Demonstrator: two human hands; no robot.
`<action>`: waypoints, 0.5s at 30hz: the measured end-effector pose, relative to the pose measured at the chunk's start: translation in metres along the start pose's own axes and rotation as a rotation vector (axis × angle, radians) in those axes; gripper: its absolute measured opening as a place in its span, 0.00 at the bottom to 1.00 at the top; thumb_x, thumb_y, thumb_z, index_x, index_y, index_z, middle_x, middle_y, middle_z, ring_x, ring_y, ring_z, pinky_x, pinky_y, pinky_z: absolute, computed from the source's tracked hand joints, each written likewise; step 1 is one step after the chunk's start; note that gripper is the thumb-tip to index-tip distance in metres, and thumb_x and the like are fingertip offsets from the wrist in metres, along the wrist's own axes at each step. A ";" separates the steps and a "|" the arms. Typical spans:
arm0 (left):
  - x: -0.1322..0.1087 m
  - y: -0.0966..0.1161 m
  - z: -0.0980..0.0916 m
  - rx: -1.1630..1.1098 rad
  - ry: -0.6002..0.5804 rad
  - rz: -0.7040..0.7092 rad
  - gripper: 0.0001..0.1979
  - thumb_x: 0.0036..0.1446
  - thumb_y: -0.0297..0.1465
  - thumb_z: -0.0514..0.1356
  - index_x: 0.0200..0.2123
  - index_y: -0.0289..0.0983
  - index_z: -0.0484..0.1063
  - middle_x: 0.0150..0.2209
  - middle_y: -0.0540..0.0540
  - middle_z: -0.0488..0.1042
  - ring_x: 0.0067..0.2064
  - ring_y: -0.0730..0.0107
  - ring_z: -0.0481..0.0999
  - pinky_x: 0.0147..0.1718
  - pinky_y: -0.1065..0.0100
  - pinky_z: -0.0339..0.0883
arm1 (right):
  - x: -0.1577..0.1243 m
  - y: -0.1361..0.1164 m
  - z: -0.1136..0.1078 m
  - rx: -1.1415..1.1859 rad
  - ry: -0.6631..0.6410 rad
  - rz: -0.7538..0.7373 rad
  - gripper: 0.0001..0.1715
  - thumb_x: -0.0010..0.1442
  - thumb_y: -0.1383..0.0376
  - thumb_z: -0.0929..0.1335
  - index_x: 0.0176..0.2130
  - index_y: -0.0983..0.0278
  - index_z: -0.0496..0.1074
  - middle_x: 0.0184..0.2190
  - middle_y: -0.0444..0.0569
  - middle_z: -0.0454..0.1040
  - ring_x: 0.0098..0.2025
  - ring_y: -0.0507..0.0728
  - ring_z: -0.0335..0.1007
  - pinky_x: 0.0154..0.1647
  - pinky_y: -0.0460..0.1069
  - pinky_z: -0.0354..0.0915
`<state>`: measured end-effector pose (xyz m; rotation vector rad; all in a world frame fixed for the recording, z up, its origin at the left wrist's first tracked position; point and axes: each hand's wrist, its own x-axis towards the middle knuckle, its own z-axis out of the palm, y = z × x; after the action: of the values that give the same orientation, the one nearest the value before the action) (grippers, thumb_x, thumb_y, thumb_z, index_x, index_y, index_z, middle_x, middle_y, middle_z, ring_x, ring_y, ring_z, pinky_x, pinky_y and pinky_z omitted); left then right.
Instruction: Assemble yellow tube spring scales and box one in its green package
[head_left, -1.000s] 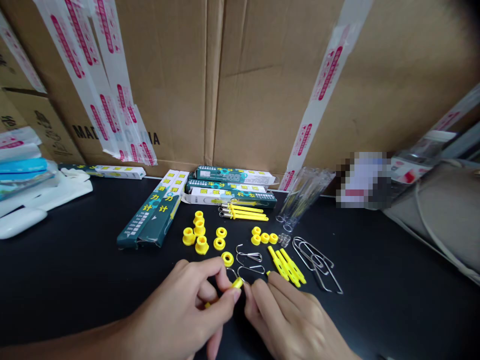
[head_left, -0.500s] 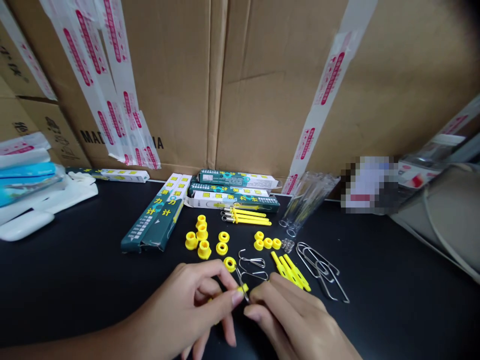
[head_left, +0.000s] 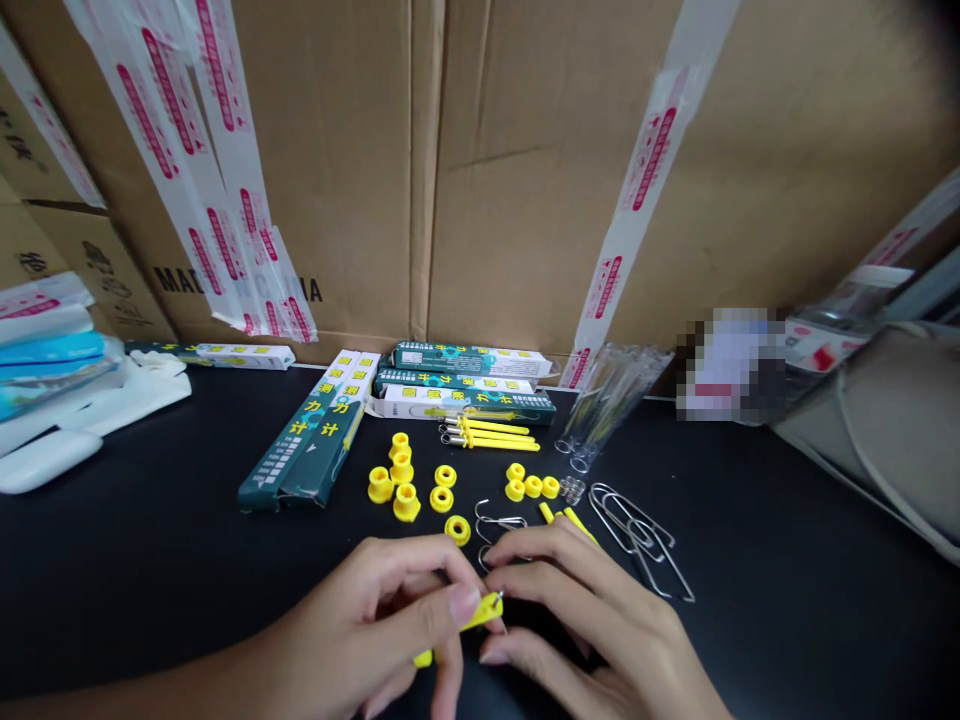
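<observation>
My left hand point(head_left: 405, 620) is closed, pinching a yellow plastic rod point(head_left: 484, 610) between thumb and fingers. The rod's flat end points right, and a bit of a metal hook point(head_left: 497, 599) pokes through it. Around that end curl the fingers of my right hand point(head_left: 592, 620), with thumb and forefinger on either side of the hook; most of the hook is hidden. Just beyond my fingertips lie loose wire hooks point(head_left: 502, 522). More yellow rods point(head_left: 577, 522) are partly covered by my right hand. A yellow ring point(head_left: 457, 530) lies beyond my left hand.
Yellow flanged caps point(head_left: 406, 502), small yellow plugs point(head_left: 533, 487), springs point(head_left: 572, 490) and large wire hooks point(head_left: 641, 535) lie on the black table. Behind them are yellow rods with springs point(head_left: 495, 440), printed boxes point(head_left: 307, 430) and clear tubes point(head_left: 615, 400). A big cardboard box point(head_left: 510, 230) stands at the back.
The yellow rod now shows more of its length, with the hook's tip through its end. My right hand has shifted slightly left and its fingers have spread, covering more of the loose rods.
</observation>
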<state>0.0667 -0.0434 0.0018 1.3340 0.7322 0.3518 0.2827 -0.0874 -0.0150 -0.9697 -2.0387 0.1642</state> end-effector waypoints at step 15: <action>-0.002 0.005 -0.009 -0.059 0.063 -0.052 0.19 0.59 0.37 0.69 0.50 0.38 0.70 0.28 0.53 0.78 0.14 0.85 0.58 0.10 0.83 0.53 | 0.002 -0.002 -0.024 -0.031 0.114 0.117 0.11 0.67 0.75 0.68 0.37 0.59 0.70 0.29 0.43 0.77 0.27 0.52 0.75 0.28 0.45 0.71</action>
<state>0.0605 -0.0369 0.0067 1.2512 0.8022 0.3729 0.2983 -0.0931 0.0019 -1.0941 -1.8867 0.1362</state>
